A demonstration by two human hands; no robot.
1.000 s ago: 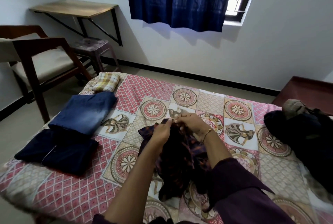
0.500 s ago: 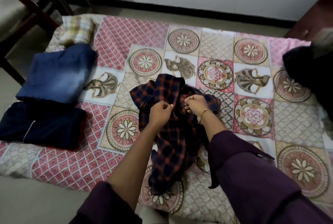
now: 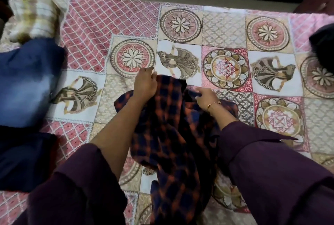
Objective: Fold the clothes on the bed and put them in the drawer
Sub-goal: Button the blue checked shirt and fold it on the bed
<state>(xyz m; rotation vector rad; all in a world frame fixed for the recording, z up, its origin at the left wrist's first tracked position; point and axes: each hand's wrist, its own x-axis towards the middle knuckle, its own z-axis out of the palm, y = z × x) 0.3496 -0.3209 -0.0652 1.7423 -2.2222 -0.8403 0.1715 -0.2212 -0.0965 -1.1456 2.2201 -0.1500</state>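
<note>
1. Head view, looking down: a bed covered by a patchwork quilt (image 3: 224,25) of pink lattice squares, round flower medallions and dancer figures fills the frame.
2. A crumpled navy-and-orange checked cotton shirt (image 3: 173,134) lies on the quilt in the lower middle, running from between the 2 hands down towards the near edge of the bed.
3. The left hand (image 3: 145,84) sits at the shirt's upper left edge. Its fingers are curled together and pinch the cloth's top corner, with the fabric hanging just to the right of the knuckles and under the palm.
4. The right hand (image 3: 206,96), with a thin gold bangle (image 3: 213,104) at the wrist, lies at the shirt's upper right. Its fingers (image 3: 197,93) point left and close on a dark fold of the shirt; the cloth sits at the fingertips and under the wrist.
5. Both forearms come up from dark purple sleeves (image 3: 271,170).
6. At the left edge lie 3 folded items: a cream-and-yellow checked cloth (image 3: 34,21) farthest away, faded blue denim jeans (image 3: 25,83) touching it on the near side, and a dark navy garment (image 3: 23,159) nearest.
7. A black garment (image 3: 323,44) shows at the right edge, partly cut off.
</note>
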